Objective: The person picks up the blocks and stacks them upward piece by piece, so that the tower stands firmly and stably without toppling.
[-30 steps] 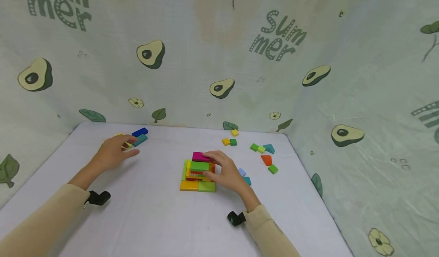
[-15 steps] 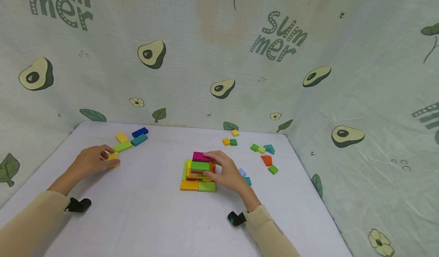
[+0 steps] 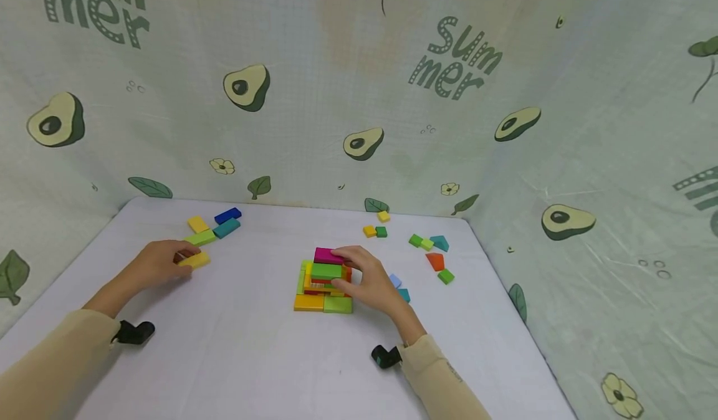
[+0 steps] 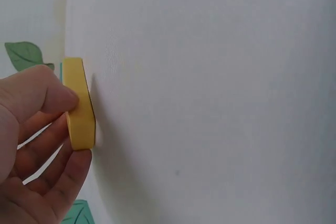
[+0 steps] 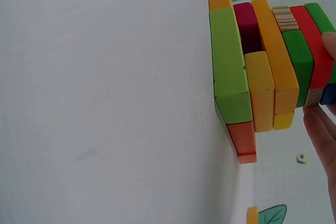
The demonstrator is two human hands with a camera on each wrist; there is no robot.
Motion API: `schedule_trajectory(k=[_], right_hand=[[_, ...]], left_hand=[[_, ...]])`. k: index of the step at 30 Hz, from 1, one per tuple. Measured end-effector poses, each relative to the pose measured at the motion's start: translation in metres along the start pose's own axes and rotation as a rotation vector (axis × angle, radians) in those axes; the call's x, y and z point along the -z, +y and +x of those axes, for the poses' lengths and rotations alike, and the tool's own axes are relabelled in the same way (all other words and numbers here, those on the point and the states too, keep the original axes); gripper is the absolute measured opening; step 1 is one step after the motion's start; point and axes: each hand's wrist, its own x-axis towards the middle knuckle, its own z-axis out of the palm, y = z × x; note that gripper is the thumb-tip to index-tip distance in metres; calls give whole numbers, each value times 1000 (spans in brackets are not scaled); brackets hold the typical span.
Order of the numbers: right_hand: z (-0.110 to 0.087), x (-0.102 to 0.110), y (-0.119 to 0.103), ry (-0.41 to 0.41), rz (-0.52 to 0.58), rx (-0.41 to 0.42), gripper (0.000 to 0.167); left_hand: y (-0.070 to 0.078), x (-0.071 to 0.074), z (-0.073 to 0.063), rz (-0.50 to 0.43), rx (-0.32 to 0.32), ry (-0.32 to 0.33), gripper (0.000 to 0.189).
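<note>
My left hand (image 3: 158,262) pinches a yellow wooden block (image 3: 197,260) between thumb and fingers at the table's left side. In the left wrist view this yellow block (image 4: 79,106) stands on edge, thumb on its near face. A tiered tower of coloured blocks (image 3: 338,306) stands mid-table, with a green block (image 3: 326,272) and a magenta block (image 3: 325,255) near its top. Around the tower's upper layers my right hand (image 3: 367,276) has its thumb and fingers. The right wrist view shows fingertips on the upper red block (image 5: 314,45) and beside the layers.
Left of the tower lie a lime block (image 3: 200,238), a second yellow block (image 3: 197,224), a teal block (image 3: 227,227) and a blue block (image 3: 227,215). Several small blocks, among them an orange one (image 3: 435,261), are scattered at the right. A printed cloth wall (image 3: 303,127) rises behind the table.
The left hand has moved left and nearer from the lime and teal blocks, taken the front yellow block, and shifted it slightly right. The right hand has stayed at the tower.
</note>
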Motion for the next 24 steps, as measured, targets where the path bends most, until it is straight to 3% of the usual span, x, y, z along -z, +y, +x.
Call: schedule_trajectory(k=[6,10,18,24], right_hand=[[0,0,1,-6,-3,5,57],[0,0,1,-8,-13,5,57],[1,0,0,-2,-1,0,57],[0,0,0,0,9,3,57]], left_hand=[[11,-4,1,32,-105,-15,40],[31,-7,0,21,-164,5,39],[106,-5,0,-6,-351,82,39],[164,-15,6,-30,-456,70,38]])
